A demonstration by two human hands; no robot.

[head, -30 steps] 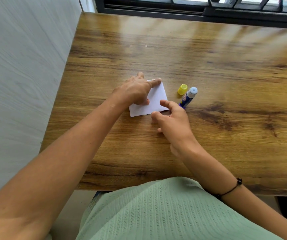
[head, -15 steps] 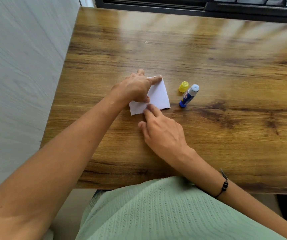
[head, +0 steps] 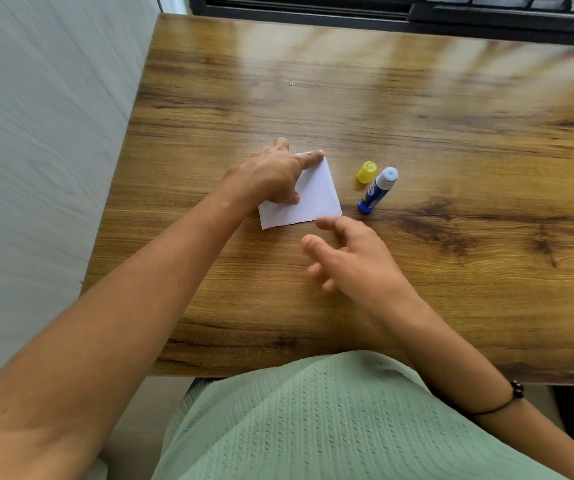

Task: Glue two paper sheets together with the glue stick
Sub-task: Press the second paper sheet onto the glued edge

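A small white paper (head: 315,199) lies flat on the wooden table (head: 452,133); whether it is one sheet or two stacked I cannot tell. My left hand (head: 271,174) presses on its left part, index finger stretched along the far edge, thumb on the sheet. Just off the paper's near right corner hovers my right hand (head: 351,258), fingers apart and holding nothing. To the right of the paper lies the uncapped blue glue stick (head: 377,190), its white tip pointing away from me. Its yellow cap (head: 367,172) sits beside the tip.
A white wall (head: 46,133) runs along the table's left side. A dark window frame (head: 382,15) borders the far edge. My green top (head: 313,427) fills the bottom of the view at the table's near edge.
My right hand pressed on the paper's near edge half a second ago; it has since lifted off and drawn back to the right. My left hand stays on the paper.
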